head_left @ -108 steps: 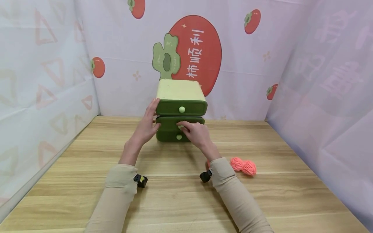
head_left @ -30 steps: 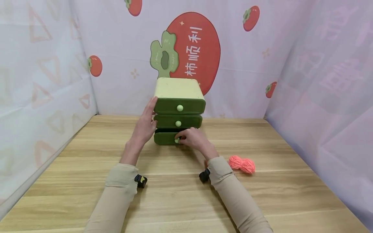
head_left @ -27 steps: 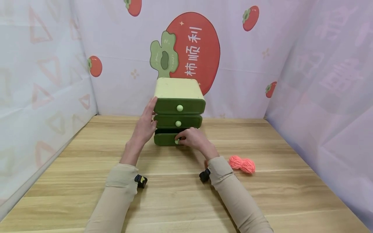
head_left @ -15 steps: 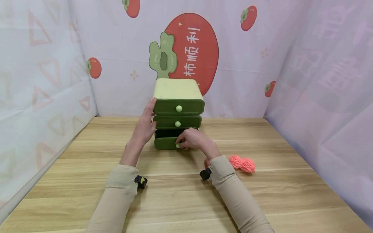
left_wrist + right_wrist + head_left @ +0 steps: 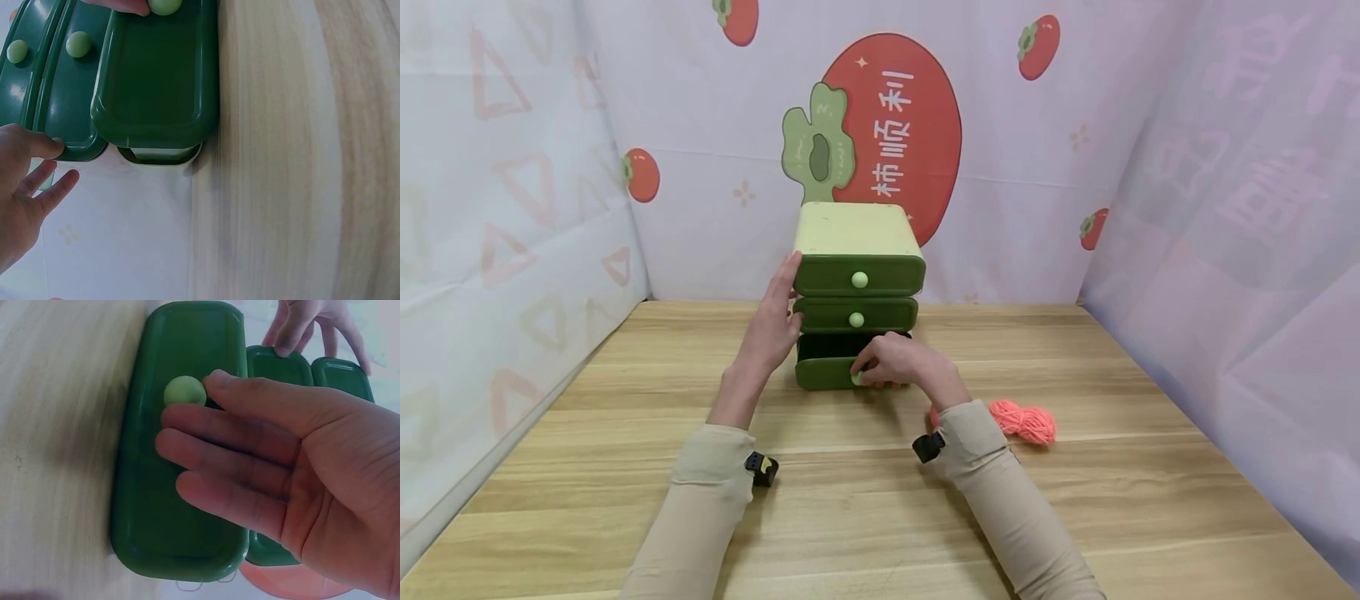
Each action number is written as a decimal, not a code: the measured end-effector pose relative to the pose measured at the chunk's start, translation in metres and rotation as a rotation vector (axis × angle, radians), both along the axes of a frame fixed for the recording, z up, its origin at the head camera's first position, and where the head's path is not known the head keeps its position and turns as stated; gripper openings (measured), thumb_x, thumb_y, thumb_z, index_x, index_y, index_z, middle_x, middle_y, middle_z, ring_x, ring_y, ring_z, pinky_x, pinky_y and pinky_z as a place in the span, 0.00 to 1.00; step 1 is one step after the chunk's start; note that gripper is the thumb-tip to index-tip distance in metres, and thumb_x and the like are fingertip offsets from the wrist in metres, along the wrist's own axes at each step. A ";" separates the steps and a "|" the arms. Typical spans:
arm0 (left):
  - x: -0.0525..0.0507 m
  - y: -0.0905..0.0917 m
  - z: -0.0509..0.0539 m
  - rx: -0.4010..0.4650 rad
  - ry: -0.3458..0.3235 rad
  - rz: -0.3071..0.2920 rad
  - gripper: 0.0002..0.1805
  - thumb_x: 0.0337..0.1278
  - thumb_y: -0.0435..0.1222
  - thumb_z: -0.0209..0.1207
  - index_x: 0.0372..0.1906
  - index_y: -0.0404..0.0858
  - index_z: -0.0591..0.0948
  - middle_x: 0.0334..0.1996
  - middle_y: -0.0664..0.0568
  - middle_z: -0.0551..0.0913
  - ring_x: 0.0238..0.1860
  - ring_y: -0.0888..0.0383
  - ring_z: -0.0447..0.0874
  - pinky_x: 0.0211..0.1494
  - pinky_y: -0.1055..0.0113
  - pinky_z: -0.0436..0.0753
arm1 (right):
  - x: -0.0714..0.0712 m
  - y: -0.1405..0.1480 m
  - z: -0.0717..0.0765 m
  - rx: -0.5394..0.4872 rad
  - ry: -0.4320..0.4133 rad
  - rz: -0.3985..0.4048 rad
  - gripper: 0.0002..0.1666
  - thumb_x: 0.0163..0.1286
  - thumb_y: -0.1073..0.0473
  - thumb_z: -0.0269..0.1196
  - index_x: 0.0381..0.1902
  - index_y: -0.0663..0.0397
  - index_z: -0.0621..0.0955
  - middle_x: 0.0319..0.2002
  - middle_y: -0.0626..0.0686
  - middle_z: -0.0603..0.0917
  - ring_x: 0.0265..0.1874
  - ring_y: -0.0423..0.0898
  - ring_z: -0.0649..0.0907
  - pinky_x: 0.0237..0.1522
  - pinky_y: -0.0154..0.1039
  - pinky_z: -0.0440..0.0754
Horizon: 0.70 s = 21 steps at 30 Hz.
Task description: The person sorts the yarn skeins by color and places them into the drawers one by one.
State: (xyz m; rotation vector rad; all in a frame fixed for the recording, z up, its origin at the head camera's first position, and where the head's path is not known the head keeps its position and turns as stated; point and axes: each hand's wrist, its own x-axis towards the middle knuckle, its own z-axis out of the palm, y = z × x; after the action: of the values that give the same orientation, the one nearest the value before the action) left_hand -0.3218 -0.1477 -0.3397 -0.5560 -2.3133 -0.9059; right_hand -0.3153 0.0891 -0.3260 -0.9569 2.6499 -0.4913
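Observation:
A small chest of drawers [image 5: 857,229] with a cream body and green drawer fronts stands at the back of the table. My right hand [image 5: 901,360] pinches the pale green knob [image 5: 185,390] of the bottom drawer [image 5: 823,374], which is pulled part way out. The drawer's visible interior is dark. My left hand [image 5: 770,329] rests against the chest's left side; in the left wrist view its thumb [image 5: 47,147] touches the middle drawer [image 5: 72,106] near its end, with the other fingers extended. The top drawer [image 5: 827,276] and middle drawer are closed.
A coral yarn skein [image 5: 1024,422] lies on the wooden table [image 5: 850,517], right of my right forearm. Another bit of coral shows beside that wrist, partly hidden by the sleeve. Printed cloth walls [image 5: 700,242] stand behind and on both sides.
My right hand has gone from around the middle knob down to the bottom knob. The bottom drawer has slid out toward me. My left hand keeps its place on the chest's side.

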 end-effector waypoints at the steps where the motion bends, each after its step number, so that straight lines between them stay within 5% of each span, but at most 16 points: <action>1: 0.000 0.000 0.000 0.001 0.002 0.000 0.55 0.57 0.14 0.54 0.81 0.55 0.45 0.81 0.51 0.48 0.57 0.42 0.79 0.47 0.51 0.83 | 0.000 0.000 0.001 -0.003 -0.002 0.007 0.14 0.70 0.59 0.62 0.51 0.46 0.87 0.33 0.55 0.90 0.35 0.53 0.88 0.25 0.34 0.79; 6: -0.001 -0.001 -0.001 0.004 0.023 -0.005 0.55 0.56 0.14 0.54 0.81 0.54 0.45 0.80 0.49 0.49 0.56 0.42 0.79 0.46 0.51 0.83 | 0.001 0.008 0.008 -0.051 -0.026 0.037 0.13 0.71 0.60 0.63 0.51 0.48 0.87 0.36 0.56 0.90 0.35 0.55 0.88 0.29 0.36 0.82; 14: -0.002 -0.001 -0.001 0.004 0.037 -0.011 0.55 0.56 0.14 0.53 0.81 0.55 0.45 0.80 0.49 0.49 0.56 0.41 0.80 0.47 0.51 0.83 | 0.003 0.032 0.028 -0.125 -0.073 0.034 0.14 0.70 0.59 0.64 0.52 0.54 0.86 0.36 0.59 0.88 0.36 0.58 0.86 0.38 0.52 0.86; 21: -0.001 -0.001 0.000 0.007 0.028 -0.009 0.55 0.56 0.14 0.53 0.81 0.55 0.45 0.80 0.49 0.49 0.56 0.41 0.79 0.47 0.51 0.83 | 0.002 0.053 0.038 -0.128 -0.095 -0.005 0.17 0.69 0.58 0.65 0.54 0.54 0.85 0.38 0.60 0.88 0.30 0.49 0.85 0.31 0.41 0.83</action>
State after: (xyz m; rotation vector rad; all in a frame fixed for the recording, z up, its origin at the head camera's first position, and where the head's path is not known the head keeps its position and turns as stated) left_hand -0.3225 -0.1488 -0.3402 -0.5730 -2.2832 -0.9042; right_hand -0.3131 0.1421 -0.2881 -0.9384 2.5629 -0.6968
